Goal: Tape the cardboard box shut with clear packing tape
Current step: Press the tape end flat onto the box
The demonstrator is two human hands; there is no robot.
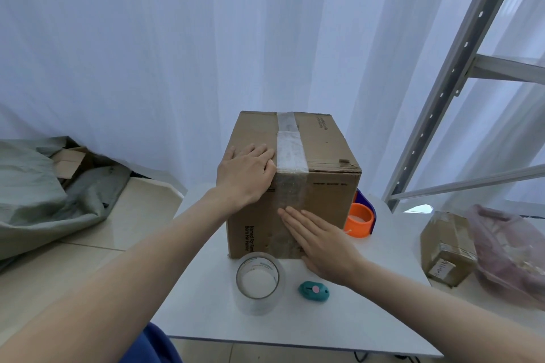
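Observation:
A brown cardboard box [327, 153] stands closed on the white table [392, 312]. A strip of clear tape [290, 153] runs along its top seam and down the near side. My left hand [244, 175] lies flat on the box's top left edge, fingertips touching the tape. My right hand [320, 240] presses flat, fingers together, against the near face over the tape's lower end. A roll of clear packing tape [259, 284] stands on the table in front of the box. Neither hand holds anything.
A small teal cutter [314, 291] lies right of the roll. An orange tape dispenser [359, 219] sits behind the box's right side. A smaller taped carton [445, 247] and a pink plastic bag [507, 250] are at right. A metal shelf frame [460, 74] stands behind; grey cloth [44, 191] lies left.

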